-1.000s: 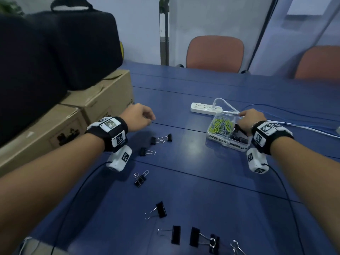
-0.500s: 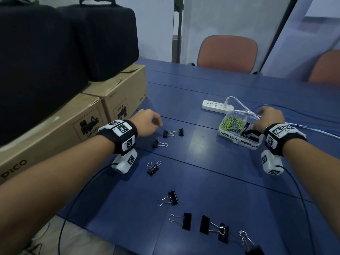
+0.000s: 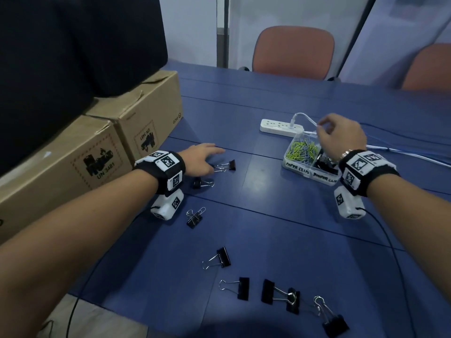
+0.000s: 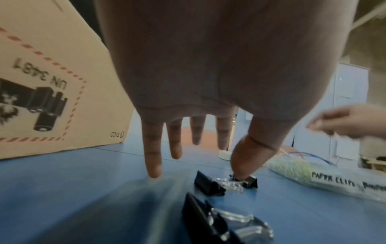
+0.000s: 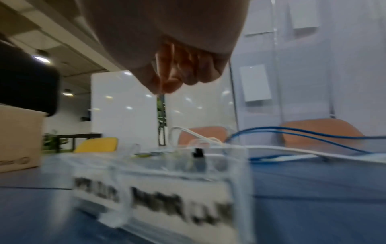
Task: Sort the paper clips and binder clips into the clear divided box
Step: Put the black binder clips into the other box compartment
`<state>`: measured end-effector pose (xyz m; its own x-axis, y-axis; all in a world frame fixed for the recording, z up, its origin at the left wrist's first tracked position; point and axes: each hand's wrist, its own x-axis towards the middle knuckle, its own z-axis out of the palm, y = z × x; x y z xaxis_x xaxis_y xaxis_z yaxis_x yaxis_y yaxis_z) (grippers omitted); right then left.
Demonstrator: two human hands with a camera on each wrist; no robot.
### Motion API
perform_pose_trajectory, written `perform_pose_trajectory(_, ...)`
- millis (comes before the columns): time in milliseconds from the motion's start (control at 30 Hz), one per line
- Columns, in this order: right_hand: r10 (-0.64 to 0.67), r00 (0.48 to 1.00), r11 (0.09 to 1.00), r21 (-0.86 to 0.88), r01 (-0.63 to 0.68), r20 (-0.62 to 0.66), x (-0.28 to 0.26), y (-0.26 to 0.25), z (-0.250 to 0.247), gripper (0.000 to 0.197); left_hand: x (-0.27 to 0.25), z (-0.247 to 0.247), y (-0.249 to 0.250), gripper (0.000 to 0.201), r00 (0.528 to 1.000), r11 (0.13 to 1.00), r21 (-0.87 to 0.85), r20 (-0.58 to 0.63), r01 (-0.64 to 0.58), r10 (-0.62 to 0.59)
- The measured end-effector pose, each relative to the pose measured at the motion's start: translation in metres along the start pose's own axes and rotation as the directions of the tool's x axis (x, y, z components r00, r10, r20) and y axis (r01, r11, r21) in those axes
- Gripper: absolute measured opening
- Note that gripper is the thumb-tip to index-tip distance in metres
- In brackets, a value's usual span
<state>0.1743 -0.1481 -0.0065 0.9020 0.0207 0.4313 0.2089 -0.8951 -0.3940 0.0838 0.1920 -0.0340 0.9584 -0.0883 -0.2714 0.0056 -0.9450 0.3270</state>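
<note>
Above the clear divided box [image 3: 308,172], the right hand [image 3: 341,137] hangs with fingers curled, whatever it pinches too blurred to tell; left hand [image 3: 200,158] spread flat, thumb touching a binder clip [image 3: 225,166] on the table [image 3: 280,240]

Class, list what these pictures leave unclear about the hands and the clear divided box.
- Head view: right hand hides part of the clear divided plastic box.
- Right wrist view: box labels blurred.
- Left wrist view: thumb covers a black binder clip; contact unclear.
</note>
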Motion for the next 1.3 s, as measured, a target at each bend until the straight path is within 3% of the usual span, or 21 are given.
perform_pose_trajectory(100, -0.25, 0.967, 0.96, 0.115, 0.255, -0.053, -0.005, -0.048, 0.005, 0.019, 0.006, 0.004, 0.006, 0.077, 0.996, 0.998, 0.06, 0.086, -0.013, 0.008)
perform_pose_trajectory(200, -0.375, 0.922, 0.916, 0.191, 0.353, 0.096, -0.013, -0.096, 0.021, 0.023, 0.004, 0.004, 0.006, 0.071, 0.988, 0.992, 0.116, 0.155, -0.04, 0.022)
perform_pose_trajectory(300, -0.382, 0.843, 0.924, 0.183, 0.337, 0.378, -0.026, -0.135, 0.043, 0.038, -0.001, 0.004, -0.006, 0.077, 0.986, 0.993, 0.117, 0.167, -0.028, 0.008)
perform_pose_trajectory(400, -0.306, 0.703, 0.945, 0.112, 0.308, 0.642, -0.042, -0.16, 0.065, 0.052, -0.011, 0.002, -0.018, 0.073, 0.986, 0.998, 0.071, 0.169, -0.002, -0.01)
perform_pose_trajectory(500, -0.262, 0.592, 0.943, 0.071, 0.325, 0.762, -0.058, -0.176, 0.081, 0.06, -0.026, -0.001, -0.024, 0.064, 0.986, 1.0, -0.004, 0.162, 0.027, -0.026)
perform_pose_trajectory(600, -0.284, 0.529, 0.909, 0.048, 0.414, 0.8, -0.072, -0.184, 0.085, 0.052, -0.043, 0.0, -0.023, 0.057, 0.986, 0.999, -0.044, 0.168, 0.007, 0.001)
perform_pose_trajectory(767, -0.316, 0.531, 0.895, 0.061, 0.442, 0.786, -0.089, -0.177, 0.079, 0.046, -0.072, 0.005, -0.016, 0.085, 0.986, 0.998, 0.039, 0.162, -0.043, 0.036)
perform_pose_trajectory(1033, -0.323, 0.531, 0.891, 0.063, 0.45, 0.784, -0.13, -0.173, 0.058, 0.032, -0.09, 0.022, -0.011, 0.063, 0.995, 0.996, 0.014, 0.049, -0.088, 0.088)
perform_pose_trajectory(1133, -0.317, 0.517, 0.88, 0.043, 0.473, 0.795, -0.144, -0.167, 0.044, 0.032, -0.099, 0.024, -0.012, 0.066, 0.993, 0.995, -0.025, 0.065, -0.095, 0.096)
perform_pose_trajectory(1200, -0.308, 0.511, 0.871, 0.022, 0.49, 0.802, -0.153, -0.163, 0.032, 0.037, -0.103, 0.025, -0.01, 0.071, 0.991, 0.994, 0.013, 0.083, -0.108, 0.107)
perform_pose_trajectory(1300, -0.268, 0.478, 0.871, -0.001, 0.491, 0.837, -0.169, -0.161, 0.019, 0.072, -0.103, 0.029, -0.008, 0.07, 0.993, 0.99, 0.092, 0.061, -0.108, 0.102)
